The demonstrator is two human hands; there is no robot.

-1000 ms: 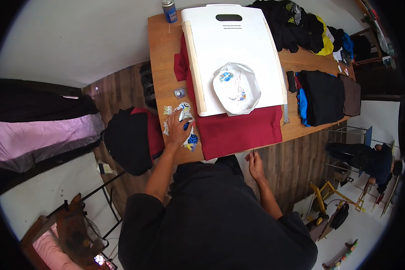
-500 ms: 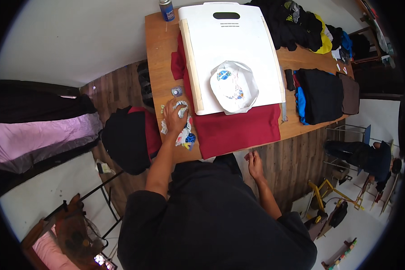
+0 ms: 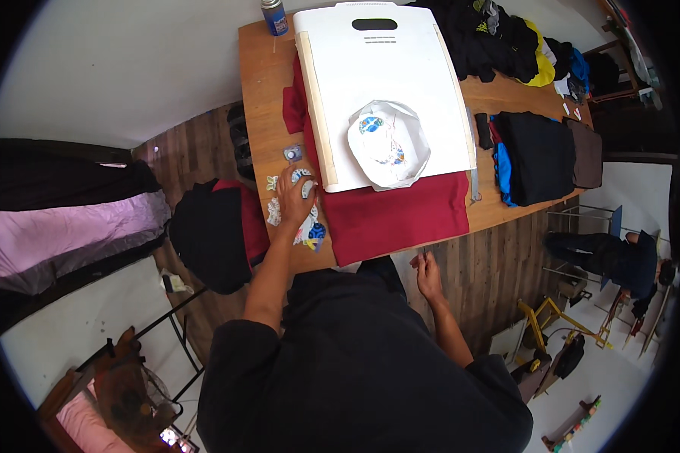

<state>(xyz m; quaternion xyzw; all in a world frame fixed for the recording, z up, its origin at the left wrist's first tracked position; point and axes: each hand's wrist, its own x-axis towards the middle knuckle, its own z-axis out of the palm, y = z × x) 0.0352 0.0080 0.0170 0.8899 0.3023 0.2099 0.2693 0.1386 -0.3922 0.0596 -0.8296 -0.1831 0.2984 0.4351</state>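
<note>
At the near left of the table (image 3: 258, 68), the left hand (image 3: 293, 201) bends over patterned cut-outs (image 3: 315, 232); I cannot tell whether it grips one. Just off the near edge, the right hand (image 3: 428, 276) has its fingers partly curled, anything in them too small to make out. Between and beyond them, red cloth (image 3: 400, 219) runs beneath a white board (image 3: 400, 72). On its near part sits an open white container (image 3: 415, 143), holding a blue patterned piece (image 3: 370, 124) and, nearer, a multicoloured one (image 3: 394, 156).

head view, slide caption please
Left hand over patterned pieces beside dark red cloth; right hand near the table.
</note>
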